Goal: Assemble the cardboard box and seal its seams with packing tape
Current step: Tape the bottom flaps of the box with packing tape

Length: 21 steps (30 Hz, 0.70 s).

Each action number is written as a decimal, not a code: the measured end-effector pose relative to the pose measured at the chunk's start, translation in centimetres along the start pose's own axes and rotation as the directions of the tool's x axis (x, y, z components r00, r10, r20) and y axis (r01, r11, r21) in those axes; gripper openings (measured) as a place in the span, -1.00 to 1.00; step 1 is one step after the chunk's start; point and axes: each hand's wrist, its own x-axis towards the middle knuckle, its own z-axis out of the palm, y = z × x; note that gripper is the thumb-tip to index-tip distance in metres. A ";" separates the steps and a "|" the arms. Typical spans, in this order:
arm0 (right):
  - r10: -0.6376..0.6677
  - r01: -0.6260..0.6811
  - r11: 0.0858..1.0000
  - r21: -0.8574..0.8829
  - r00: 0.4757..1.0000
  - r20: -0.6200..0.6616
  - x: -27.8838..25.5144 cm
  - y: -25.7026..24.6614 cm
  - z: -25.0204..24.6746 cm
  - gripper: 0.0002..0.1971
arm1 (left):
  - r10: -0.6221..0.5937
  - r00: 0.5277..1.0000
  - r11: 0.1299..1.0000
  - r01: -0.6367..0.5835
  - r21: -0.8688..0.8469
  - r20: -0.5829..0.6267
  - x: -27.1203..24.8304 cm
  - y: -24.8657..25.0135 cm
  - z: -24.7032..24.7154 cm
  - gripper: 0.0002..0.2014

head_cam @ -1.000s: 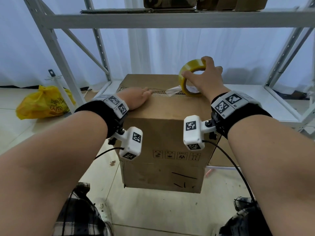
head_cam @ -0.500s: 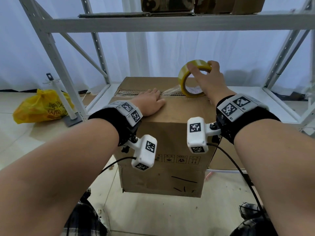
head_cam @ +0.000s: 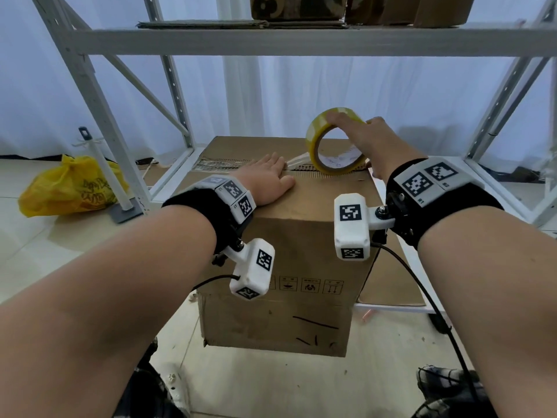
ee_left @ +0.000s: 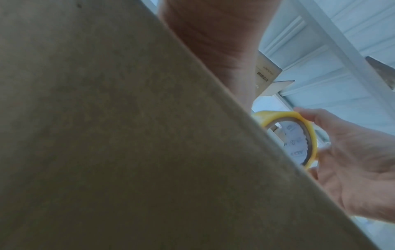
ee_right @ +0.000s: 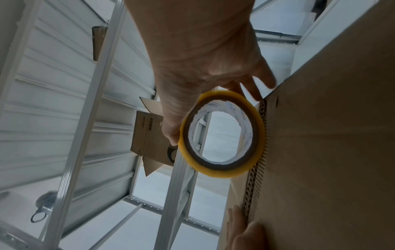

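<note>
Brown corrugated cardboard box (head_cam: 283, 236), frame centre: stiff, likely light. Left hand (head_cam: 268, 182) lay flat on top seam, fingers straight. Yellow packing tape roll (head_cam: 331, 146), centre-right on box top: rigid, light; right hand (head_cam: 366, 140) curled round its rim. Best held by rim.

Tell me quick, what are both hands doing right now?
Left hand: open, flat on the box.
Right hand: holding the tape roll.

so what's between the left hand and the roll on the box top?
A clear tape strip over the seam, seen in the head view.
</note>
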 end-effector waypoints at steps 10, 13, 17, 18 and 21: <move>-0.080 0.089 0.982 0.167 0.995 -0.057 -0.9 0.3 2.8 -0.14 | 0.005 0.999 0.998 -0.003 -0.056 0.036 -0.1 0.0 0.2 -0.38; -0.102 0.130 0.966 0.222 0.986 -0.133 -1.2 -0.2 3.2 -0.19 | 0.002 0.999 0.998 0.000 -0.063 0.036 0.0 0.0 0.1 -0.38; -0.218 0.254 0.954 0.160 0.953 -0.210 -1.2 -1.2 2.0 -0.18 | 0.009 0.999 0.998 -0.007 -0.056 0.032 0.0 0.1 0.0 -0.38; -0.241 0.271 0.955 0.118 0.946 -0.218 -1.2 -1.2 1.6 -0.17 | 0.010 0.999 0.998 -0.008 -0.055 0.033 -0.1 0.1 0.0 -0.38; -0.250 0.261 0.965 0.012 0.939 -0.237 -1.0 -0.2 0.7 -0.16 | 0.011 1.000 0.998 -0.010 -0.054 0.021 -0.1 0.1 0.1 -0.38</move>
